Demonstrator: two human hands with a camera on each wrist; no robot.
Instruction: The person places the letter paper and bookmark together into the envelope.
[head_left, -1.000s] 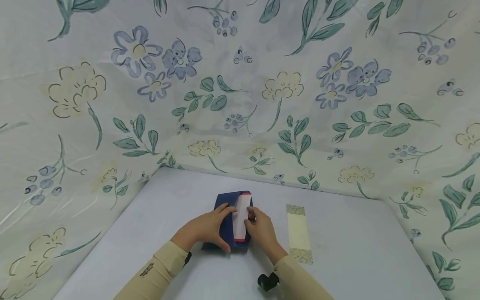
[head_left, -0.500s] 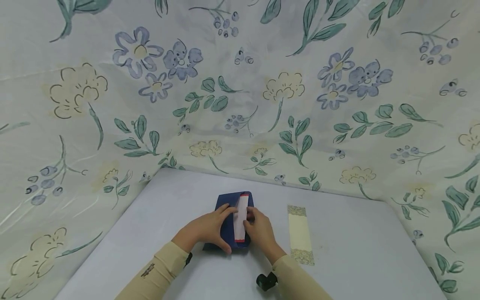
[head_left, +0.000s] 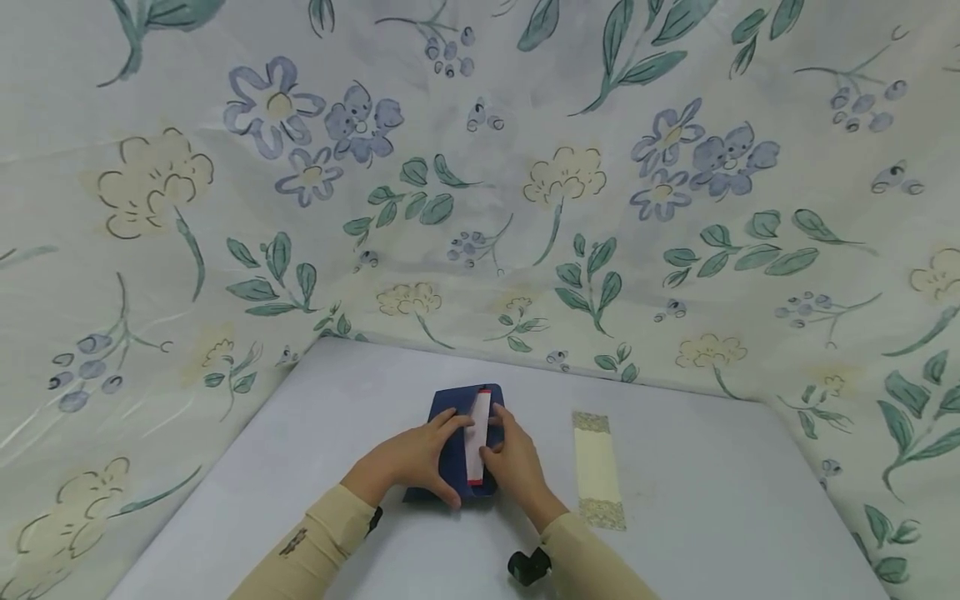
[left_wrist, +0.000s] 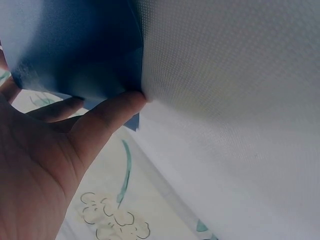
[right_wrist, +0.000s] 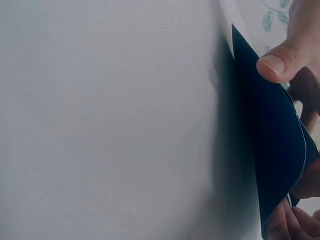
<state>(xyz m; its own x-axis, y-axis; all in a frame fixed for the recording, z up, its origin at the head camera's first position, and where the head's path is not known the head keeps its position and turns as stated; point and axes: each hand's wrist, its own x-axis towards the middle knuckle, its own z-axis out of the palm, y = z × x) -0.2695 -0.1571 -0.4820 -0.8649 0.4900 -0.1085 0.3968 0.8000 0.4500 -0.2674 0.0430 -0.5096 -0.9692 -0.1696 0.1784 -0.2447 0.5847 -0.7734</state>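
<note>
1. Navy, stiff-looking card forms the blue folder (head_left: 454,458) just below the centre of the head view, resting on the white table (head_left: 697,475) between your hands. A white strip (head_left: 474,458) with red ends runs lengthwise along its right part.
2. Your left hand (head_left: 416,454) lies across the folder's left part, thumb and index finger spread wide: the thumb at the lower edge, the index tip by the strip. That span probably braces the folder against sliding.
3. Your right hand (head_left: 517,458) sits at the folder's right edge with bent fingers, which seem to pinch the card beside the strip. Holding from both sides likely keeps the folder steady.
4. Right of centre, a cream strip (head_left: 597,467) with glittery ends lies flat, apart from both hands, perhaps placed there to leave them room.
5. In the left wrist view, the folder fills the upper left; your thumb touches its edge, with the other fingers spread away from it.
6. In the right wrist view, the folder rises at the right, its edge bowed. Fingers curl against it at lower right, probably to control that bend; you cannot see exactly how the pinch closes.
</note>
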